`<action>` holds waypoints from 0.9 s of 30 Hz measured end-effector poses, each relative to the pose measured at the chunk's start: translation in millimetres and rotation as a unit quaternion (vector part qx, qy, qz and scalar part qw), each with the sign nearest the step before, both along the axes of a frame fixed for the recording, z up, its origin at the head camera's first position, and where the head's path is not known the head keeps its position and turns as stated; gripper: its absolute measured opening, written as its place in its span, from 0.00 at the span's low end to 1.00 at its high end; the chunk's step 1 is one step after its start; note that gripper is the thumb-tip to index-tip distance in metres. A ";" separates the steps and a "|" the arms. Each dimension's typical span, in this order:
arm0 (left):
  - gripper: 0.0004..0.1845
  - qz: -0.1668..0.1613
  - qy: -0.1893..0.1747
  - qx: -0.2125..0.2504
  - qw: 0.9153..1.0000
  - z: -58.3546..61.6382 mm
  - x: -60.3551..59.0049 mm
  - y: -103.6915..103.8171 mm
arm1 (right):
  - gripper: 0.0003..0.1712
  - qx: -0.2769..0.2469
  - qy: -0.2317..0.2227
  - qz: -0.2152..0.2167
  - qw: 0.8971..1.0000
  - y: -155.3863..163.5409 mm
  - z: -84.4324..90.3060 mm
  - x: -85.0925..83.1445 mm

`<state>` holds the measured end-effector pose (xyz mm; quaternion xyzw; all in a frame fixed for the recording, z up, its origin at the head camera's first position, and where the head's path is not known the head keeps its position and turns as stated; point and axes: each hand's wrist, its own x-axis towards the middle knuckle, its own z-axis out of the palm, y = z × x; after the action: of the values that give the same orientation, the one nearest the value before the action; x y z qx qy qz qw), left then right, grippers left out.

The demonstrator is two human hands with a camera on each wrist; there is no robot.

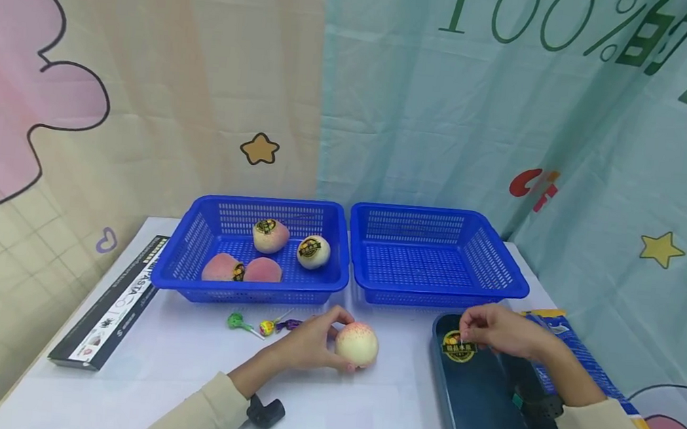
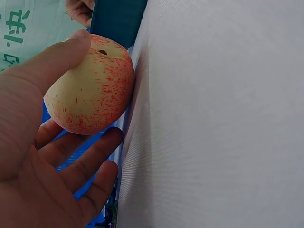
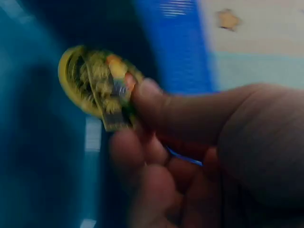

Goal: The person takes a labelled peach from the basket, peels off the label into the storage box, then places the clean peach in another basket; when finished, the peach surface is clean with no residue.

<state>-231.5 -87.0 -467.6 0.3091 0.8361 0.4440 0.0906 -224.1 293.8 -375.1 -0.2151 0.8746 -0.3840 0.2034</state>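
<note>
Left grip point(image 2: 42, 173) on peach point(image 2: 90, 88), tray rim point(image 1: 441, 390) apart

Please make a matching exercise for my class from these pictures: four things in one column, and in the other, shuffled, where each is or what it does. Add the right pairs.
Column one
1. left hand
2. right hand
3. green lollipop
4. black-and-white box

Column two
A. pinches a sticker
B. lies along the table's left edge
C. holds a peach
D. lies in front of the left basket

Right pairs: 1-C, 2-A, 3-D, 4-B
</note>
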 end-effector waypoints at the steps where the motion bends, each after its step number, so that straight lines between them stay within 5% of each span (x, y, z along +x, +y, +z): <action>1: 0.37 -0.001 0.001 0.001 1.000 0.1 -0.5 0.1 | 0.06 0.016 -0.002 -0.003 1.000 0.6 -7.6 1.6; 7: 0.37 -0.011 0.001 0.011 1.000 -0.3 -1.8 -0.1 | 0.09 0.098 0.063 -0.029 0.993 -11.0 -37.4 7.2; 13: 0.36 -0.018 0.005 0.012 1.000 -1.0 -1.7 0.0 | 0.11 0.208 0.185 -0.062 0.959 -21.2 -50.3 7.3; 20: 0.37 -0.025 0.004 0.005 1.000 -2.2 -0.7 0.9 | 0.11 0.243 0.199 -0.100 0.944 -24.9 -62.0 10.6; 27: 0.36 -0.023 0.009 0.017 1.000 -1.9 0.3 1.4 | 0.10 0.275 0.229 -0.114 0.927 -30.0 -52.1 16.0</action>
<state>-231.2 -85.6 -469.4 0.3336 0.8219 0.4535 0.0873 -208.0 263.9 -427.2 -0.1315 0.9872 -0.0897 0.0039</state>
